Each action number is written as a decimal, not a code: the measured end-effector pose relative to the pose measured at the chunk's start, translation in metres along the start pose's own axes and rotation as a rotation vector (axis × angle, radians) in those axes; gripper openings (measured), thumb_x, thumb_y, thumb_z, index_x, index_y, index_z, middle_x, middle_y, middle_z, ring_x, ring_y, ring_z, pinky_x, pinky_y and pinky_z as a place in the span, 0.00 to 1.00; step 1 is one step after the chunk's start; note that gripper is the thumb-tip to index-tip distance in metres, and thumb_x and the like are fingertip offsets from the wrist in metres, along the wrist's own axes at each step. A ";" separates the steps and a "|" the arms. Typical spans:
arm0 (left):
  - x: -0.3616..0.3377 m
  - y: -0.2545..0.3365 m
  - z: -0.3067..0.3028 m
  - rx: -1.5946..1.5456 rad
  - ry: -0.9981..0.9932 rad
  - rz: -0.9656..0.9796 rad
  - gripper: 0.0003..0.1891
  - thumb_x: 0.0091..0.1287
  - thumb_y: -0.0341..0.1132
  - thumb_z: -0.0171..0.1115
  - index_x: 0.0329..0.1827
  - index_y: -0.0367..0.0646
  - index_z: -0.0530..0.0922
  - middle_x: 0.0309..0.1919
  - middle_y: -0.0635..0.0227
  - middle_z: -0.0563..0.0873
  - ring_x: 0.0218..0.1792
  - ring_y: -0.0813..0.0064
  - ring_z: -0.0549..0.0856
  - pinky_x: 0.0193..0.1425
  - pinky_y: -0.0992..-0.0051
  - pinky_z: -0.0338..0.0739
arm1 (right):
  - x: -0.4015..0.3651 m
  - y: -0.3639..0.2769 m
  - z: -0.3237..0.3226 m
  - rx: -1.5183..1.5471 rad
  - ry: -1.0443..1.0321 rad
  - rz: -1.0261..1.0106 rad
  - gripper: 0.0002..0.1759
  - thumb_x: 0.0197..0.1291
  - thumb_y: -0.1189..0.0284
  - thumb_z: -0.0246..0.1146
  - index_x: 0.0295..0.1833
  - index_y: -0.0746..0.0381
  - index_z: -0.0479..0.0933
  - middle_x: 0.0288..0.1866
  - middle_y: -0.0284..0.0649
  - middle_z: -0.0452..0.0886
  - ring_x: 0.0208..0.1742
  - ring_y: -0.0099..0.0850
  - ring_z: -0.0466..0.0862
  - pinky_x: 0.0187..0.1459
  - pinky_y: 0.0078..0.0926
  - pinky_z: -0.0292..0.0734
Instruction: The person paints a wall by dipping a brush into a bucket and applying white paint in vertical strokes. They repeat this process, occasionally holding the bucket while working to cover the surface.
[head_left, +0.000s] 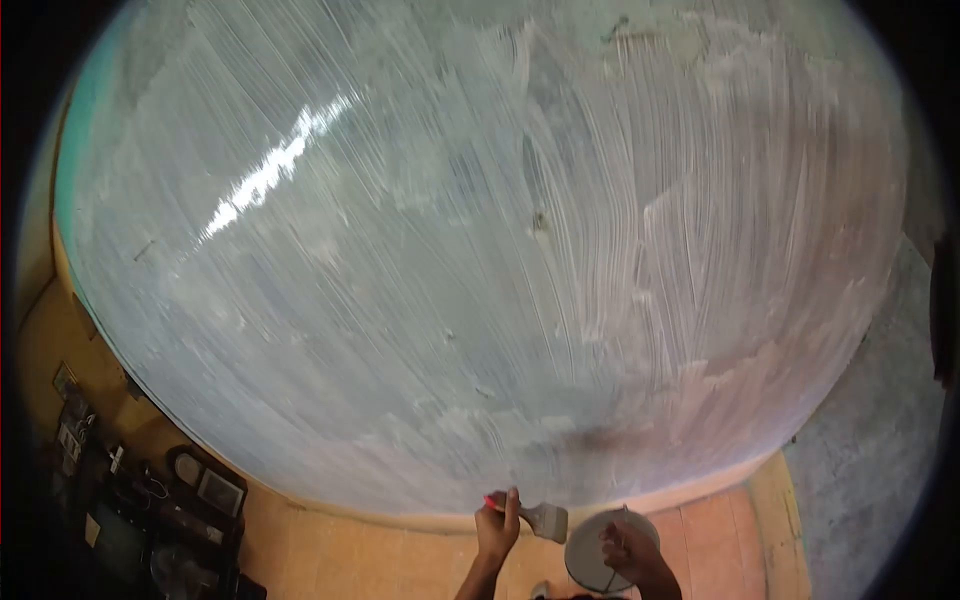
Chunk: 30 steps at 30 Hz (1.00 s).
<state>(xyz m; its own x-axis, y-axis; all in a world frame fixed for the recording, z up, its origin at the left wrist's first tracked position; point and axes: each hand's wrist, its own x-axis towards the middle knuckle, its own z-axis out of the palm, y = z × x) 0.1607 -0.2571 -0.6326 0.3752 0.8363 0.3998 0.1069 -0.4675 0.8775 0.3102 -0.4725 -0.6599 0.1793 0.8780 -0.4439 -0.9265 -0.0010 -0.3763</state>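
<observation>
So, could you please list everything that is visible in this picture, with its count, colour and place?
large painted surface with white brush streaks: one, pale grey-white, fills most of the view
orange tiled surface: one, orange, along the bottom
rough grey wall: one, grey, right edge
dark shelf with small items: one, dark, lower left; items too small to tell
flat grey-bristled paintbrush: one, grey, bottom centre
round grey bucket: one, grey, bottom, right of the brush
left hand: one, fingers closed round the brush handle
right hand: one, at the bucket, grip unclear
</observation>
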 end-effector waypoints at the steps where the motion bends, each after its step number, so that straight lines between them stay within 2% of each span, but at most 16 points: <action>1: 0.000 0.004 -0.004 0.015 -0.041 -0.026 0.22 0.74 0.37 0.59 0.21 0.34 0.71 0.13 0.63 0.72 0.19 0.80 0.68 0.23 0.69 0.65 | 0.003 0.004 -0.012 0.026 -0.107 0.031 0.14 0.73 0.59 0.54 0.42 0.58 0.74 0.29 0.31 0.72 0.22 0.21 0.65 0.23 0.22 0.61; 2: 0.000 0.011 -0.009 0.013 -0.110 -0.123 0.22 0.73 0.37 0.60 0.21 0.34 0.71 0.14 0.64 0.71 0.19 0.81 0.67 0.23 0.70 0.64 | -0.005 0.001 0.018 -0.064 0.071 0.018 0.14 0.73 0.58 0.54 0.41 0.57 0.74 0.26 0.29 0.70 0.20 0.19 0.64 0.23 0.20 0.59; 3: 0.002 0.010 -0.007 -0.003 -0.118 -0.112 0.22 0.73 0.38 0.61 0.20 0.35 0.71 0.13 0.65 0.72 0.18 0.81 0.68 0.22 0.71 0.65 | -0.003 -0.003 0.016 -0.018 -0.103 0.072 0.15 0.74 0.57 0.53 0.40 0.57 0.74 0.26 0.28 0.70 0.20 0.17 0.62 0.24 0.18 0.58; 4: 0.004 0.021 -0.007 -0.009 -0.134 -0.136 0.22 0.73 0.39 0.61 0.21 0.35 0.71 0.13 0.65 0.74 0.18 0.81 0.71 0.22 0.72 0.66 | -0.009 -0.007 0.039 -0.025 -0.018 0.050 0.15 0.74 0.58 0.53 0.39 0.57 0.74 0.27 0.28 0.70 0.19 0.16 0.61 0.23 0.17 0.58; 5: 0.008 0.035 -0.008 -0.013 -0.156 -0.128 0.21 0.73 0.39 0.60 0.22 0.36 0.72 0.13 0.65 0.75 0.19 0.81 0.73 0.24 0.73 0.67 | -0.009 -0.005 0.038 -0.076 -0.111 0.027 0.14 0.74 0.59 0.53 0.39 0.57 0.73 0.29 0.28 0.71 0.19 0.16 0.61 0.22 0.16 0.57; 7: 0.012 0.039 -0.002 -0.064 -0.116 -0.119 0.20 0.74 0.39 0.58 0.24 0.36 0.71 0.15 0.70 0.72 0.21 0.82 0.70 0.24 0.75 0.65 | -0.014 -0.014 0.063 -0.068 0.004 0.038 0.13 0.74 0.61 0.53 0.39 0.58 0.73 0.29 0.29 0.71 0.19 0.16 0.61 0.19 0.14 0.54; 9: 0.013 0.048 0.001 -0.181 -0.068 -0.087 0.20 0.77 0.37 0.54 0.23 0.37 0.69 0.16 0.75 0.69 0.21 0.85 0.68 0.23 0.76 0.61 | -0.018 -0.022 0.072 -0.022 -0.054 0.079 0.13 0.75 0.59 0.52 0.45 0.56 0.72 0.32 0.29 0.71 0.20 0.15 0.60 0.18 0.12 0.53; 10: 0.012 0.047 0.000 -0.227 -0.061 -0.093 0.17 0.78 0.39 0.52 0.29 0.39 0.72 0.19 0.75 0.73 0.17 0.86 0.70 0.19 0.80 0.63 | -0.021 -0.027 0.077 -0.039 -0.081 0.076 0.13 0.75 0.57 0.52 0.50 0.55 0.71 0.33 0.29 0.71 0.20 0.15 0.60 0.19 0.10 0.52; 13: 0.012 0.062 0.000 -0.267 -0.054 -0.097 0.18 0.78 0.40 0.52 0.29 0.39 0.73 0.18 0.75 0.72 0.16 0.87 0.70 0.19 0.81 0.63 | -0.026 -0.036 0.091 -0.077 -0.067 0.055 0.15 0.76 0.56 0.50 0.54 0.55 0.70 0.34 0.29 0.70 0.21 0.15 0.60 0.19 0.10 0.52; 15: 0.012 0.067 0.002 -0.301 -0.077 -0.109 0.18 0.78 0.40 0.52 0.29 0.39 0.73 0.17 0.75 0.72 0.16 0.87 0.70 0.19 0.81 0.63 | -0.022 -0.042 0.097 -0.089 -0.117 0.017 0.22 0.77 0.52 0.43 0.59 0.57 0.71 0.36 0.30 0.70 0.21 0.15 0.60 0.18 0.08 0.54; 20: 0.015 0.063 0.020 -0.257 -0.167 0.006 0.17 0.77 0.39 0.54 0.29 0.37 0.76 0.16 0.74 0.75 0.17 0.86 0.73 0.19 0.81 0.64 | -0.020 -0.062 0.116 -0.140 -0.169 0.001 0.25 0.76 0.46 0.42 0.56 0.56 0.69 0.35 0.29 0.69 0.23 0.15 0.61 0.19 0.09 0.54; 22: 0.019 0.063 0.026 -0.131 -0.319 0.071 0.17 0.75 0.37 0.58 0.28 0.36 0.77 0.17 0.73 0.77 0.17 0.86 0.74 0.20 0.80 0.65 | -0.017 -0.068 0.120 -0.089 -0.238 0.010 0.26 0.75 0.45 0.42 0.56 0.56 0.69 0.35 0.29 0.69 0.23 0.15 0.62 0.19 0.09 0.54; 23: 0.019 0.075 0.028 -0.129 -0.363 0.003 0.16 0.73 0.34 0.61 0.26 0.35 0.78 0.16 0.70 0.79 0.17 0.84 0.76 0.20 0.78 0.67 | -0.017 -0.071 0.122 -0.087 -0.232 0.013 0.26 0.75 0.45 0.42 0.56 0.56 0.69 0.35 0.29 0.69 0.23 0.15 0.62 0.19 0.09 0.54; 24: 0.020 0.073 0.032 -0.130 -0.365 -0.003 0.16 0.73 0.34 0.61 0.26 0.35 0.78 0.16 0.70 0.79 0.17 0.84 0.76 0.20 0.78 0.67 | -0.016 -0.073 0.123 -0.070 -0.227 0.009 0.26 0.75 0.45 0.42 0.56 0.56 0.69 0.35 0.29 0.69 0.22 0.15 0.62 0.19 0.09 0.55; 26: 0.019 0.062 0.039 0.003 -0.390 0.161 0.14 0.71 0.33 0.63 0.26 0.35 0.78 0.15 0.67 0.79 0.16 0.82 0.78 0.20 0.77 0.69 | -0.012 -0.076 0.125 -0.051 -0.219 0.010 0.27 0.75 0.44 0.42 0.55 0.57 0.69 0.35 0.30 0.69 0.22 0.15 0.63 0.19 0.09 0.55; 30: 0.022 0.057 0.045 0.106 -0.391 0.233 0.13 0.69 0.32 0.64 0.26 0.36 0.78 0.14 0.64 0.79 0.14 0.76 0.78 0.20 0.75 0.70 | -0.005 -0.075 0.124 -0.015 -0.249 0.007 0.27 0.75 0.44 0.43 0.53 0.58 0.69 0.35 0.30 0.70 0.21 0.16 0.63 0.18 0.11 0.56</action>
<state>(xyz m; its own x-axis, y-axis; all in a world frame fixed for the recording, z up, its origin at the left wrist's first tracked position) 0.2161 -0.2780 -0.5859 0.7171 0.5444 0.4352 0.0643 -0.6735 0.7364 0.3381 -0.4180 -0.5286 0.0839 0.9689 -0.2329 -0.9221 -0.0131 -0.3867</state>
